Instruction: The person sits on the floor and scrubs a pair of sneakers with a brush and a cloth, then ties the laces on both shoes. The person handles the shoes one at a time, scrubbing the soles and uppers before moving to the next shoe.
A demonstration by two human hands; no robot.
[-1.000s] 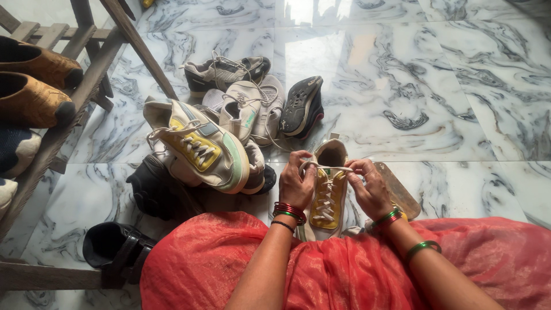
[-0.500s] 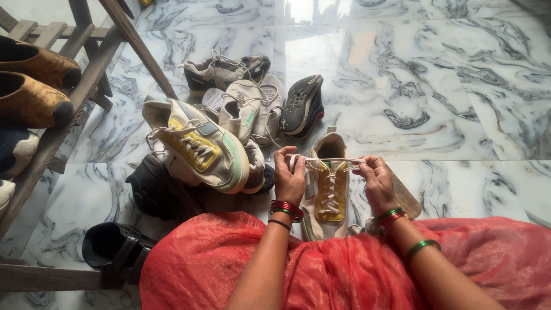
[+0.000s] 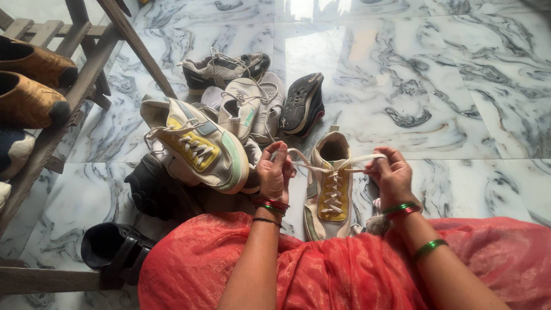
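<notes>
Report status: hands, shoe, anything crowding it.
Left hand and right hand each pinch a lace end, pulled apart. Yellow-tongued sneaker upright on floor. Shoe pile close at left.

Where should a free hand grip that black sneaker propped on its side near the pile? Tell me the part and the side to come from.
Grip the black sneaker across its upper edge near the heel, coming down from above. It stands on its side, sole facing left toward the pale sneakers, so the narrow top edge probably offers the easiest pinch. Its right side faces bare marble floor, leaving room for fingers.
</notes>
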